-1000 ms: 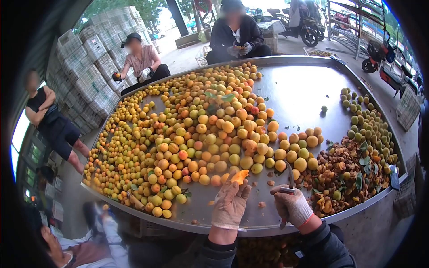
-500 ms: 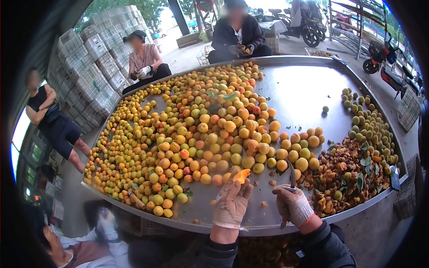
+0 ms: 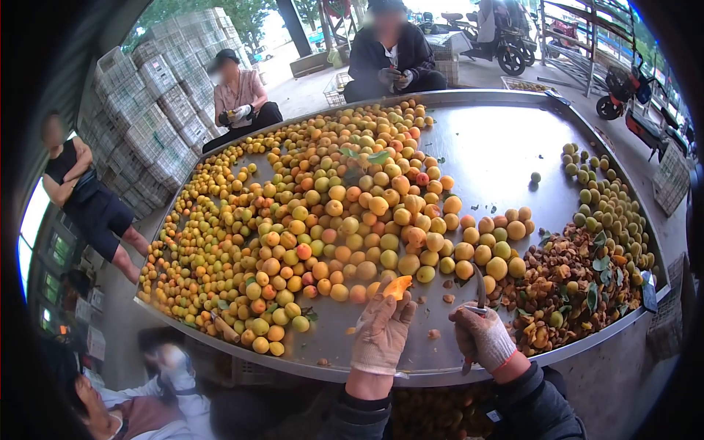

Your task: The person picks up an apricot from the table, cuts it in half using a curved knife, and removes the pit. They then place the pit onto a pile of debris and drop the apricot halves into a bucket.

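Observation:
My left hand [image 3: 381, 334], in a pale work glove, is closed on an orange apricot half [image 3: 397, 287] held up at the fingertips. To its right, my right hand [image 3: 482, 337], also gloved, grips a knife [image 3: 480, 286]. The curved blade points up and away from me; a dark end shows below the fist. Both hands are above the near edge of the metal table [image 3: 484, 154]. Beyond them spreads a big heap of whole apricots [image 3: 345, 198]. Several brown pits [image 3: 433, 334] lie on the metal around my hands.
Brown fruit scraps [image 3: 550, 293] with leaves are piled at the right, beside greener apricots [image 3: 616, 213]. Two people [image 3: 392, 55] [image 3: 238, 95] sit at the far side; another stands left, another is at lower left. Stacked crates [image 3: 147, 103] rise behind.
My hands keep nearly the same pose, with the apricot half and knife still held. The hands of the two people across the table have shifted slightly; the person at lower left has moved a little.

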A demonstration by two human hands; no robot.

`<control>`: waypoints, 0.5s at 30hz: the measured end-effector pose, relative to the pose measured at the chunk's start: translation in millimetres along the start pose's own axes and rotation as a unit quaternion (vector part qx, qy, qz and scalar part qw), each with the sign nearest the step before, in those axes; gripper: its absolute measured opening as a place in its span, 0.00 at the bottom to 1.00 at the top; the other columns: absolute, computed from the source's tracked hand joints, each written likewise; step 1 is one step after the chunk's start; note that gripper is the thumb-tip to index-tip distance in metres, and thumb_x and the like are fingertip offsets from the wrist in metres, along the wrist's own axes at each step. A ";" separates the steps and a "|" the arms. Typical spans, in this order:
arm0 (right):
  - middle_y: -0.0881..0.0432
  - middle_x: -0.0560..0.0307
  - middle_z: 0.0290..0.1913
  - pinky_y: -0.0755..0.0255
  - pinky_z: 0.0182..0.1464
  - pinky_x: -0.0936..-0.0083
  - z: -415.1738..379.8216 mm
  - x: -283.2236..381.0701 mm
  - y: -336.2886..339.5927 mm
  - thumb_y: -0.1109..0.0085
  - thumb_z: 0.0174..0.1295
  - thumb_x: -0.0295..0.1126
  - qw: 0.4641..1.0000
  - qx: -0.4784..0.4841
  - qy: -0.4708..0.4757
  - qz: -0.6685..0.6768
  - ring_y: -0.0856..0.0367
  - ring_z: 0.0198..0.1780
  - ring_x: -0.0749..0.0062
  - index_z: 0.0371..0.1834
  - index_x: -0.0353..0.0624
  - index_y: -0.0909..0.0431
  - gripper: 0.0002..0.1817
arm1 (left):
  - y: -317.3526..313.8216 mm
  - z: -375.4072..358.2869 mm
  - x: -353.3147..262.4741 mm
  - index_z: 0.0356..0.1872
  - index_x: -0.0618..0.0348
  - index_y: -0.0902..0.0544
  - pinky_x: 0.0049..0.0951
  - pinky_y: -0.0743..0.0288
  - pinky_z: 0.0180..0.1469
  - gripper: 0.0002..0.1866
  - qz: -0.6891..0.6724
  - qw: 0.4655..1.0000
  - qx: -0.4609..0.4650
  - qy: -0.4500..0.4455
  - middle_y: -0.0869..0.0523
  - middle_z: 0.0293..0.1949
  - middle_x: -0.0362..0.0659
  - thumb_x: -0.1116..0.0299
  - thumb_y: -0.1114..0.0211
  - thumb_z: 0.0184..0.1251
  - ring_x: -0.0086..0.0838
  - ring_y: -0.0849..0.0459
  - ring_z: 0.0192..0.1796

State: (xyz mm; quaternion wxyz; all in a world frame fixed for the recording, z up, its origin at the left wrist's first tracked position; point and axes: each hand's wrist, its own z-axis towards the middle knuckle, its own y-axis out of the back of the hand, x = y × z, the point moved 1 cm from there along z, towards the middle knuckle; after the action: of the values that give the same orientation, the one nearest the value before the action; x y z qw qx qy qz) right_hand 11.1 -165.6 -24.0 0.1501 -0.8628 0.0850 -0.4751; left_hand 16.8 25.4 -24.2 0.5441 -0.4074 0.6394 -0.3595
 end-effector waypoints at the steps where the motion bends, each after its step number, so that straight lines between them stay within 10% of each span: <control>1: 0.29 0.61 0.15 0.41 0.12 0.80 0.0 0.2 0.1 0.42 0.61 0.33 1.000 -0.002 -0.001 0.003 0.33 0.11 0.75 0.31 0.39 0.23 0.09 | 0.3 -0.1 0.1 0.62 0.63 0.29 0.32 0.20 0.56 0.22 0.000 1.000 0.000 0.000 0.20 0.53 0.50 0.79 0.39 0.67 0.32 0.16 0.51; 15: 0.29 0.61 0.15 0.42 0.12 0.80 0.8 -3.5 0.4 0.42 0.62 0.33 1.000 -0.003 0.004 0.007 0.34 0.11 0.76 0.33 0.38 0.22 0.09 | -2.5 -1.1 -0.4 0.62 0.64 0.29 0.31 0.21 0.57 0.22 -0.001 1.000 0.004 0.003 0.20 0.53 0.50 0.78 0.39 0.67 0.32 0.17 0.51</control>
State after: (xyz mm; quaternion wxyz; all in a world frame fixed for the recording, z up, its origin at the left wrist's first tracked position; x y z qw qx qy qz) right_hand 9.8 -164.9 -27.3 0.1500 -0.8606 0.0932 -0.4776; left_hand 16.1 24.7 -21.6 0.5439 -0.4047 0.6387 -0.3639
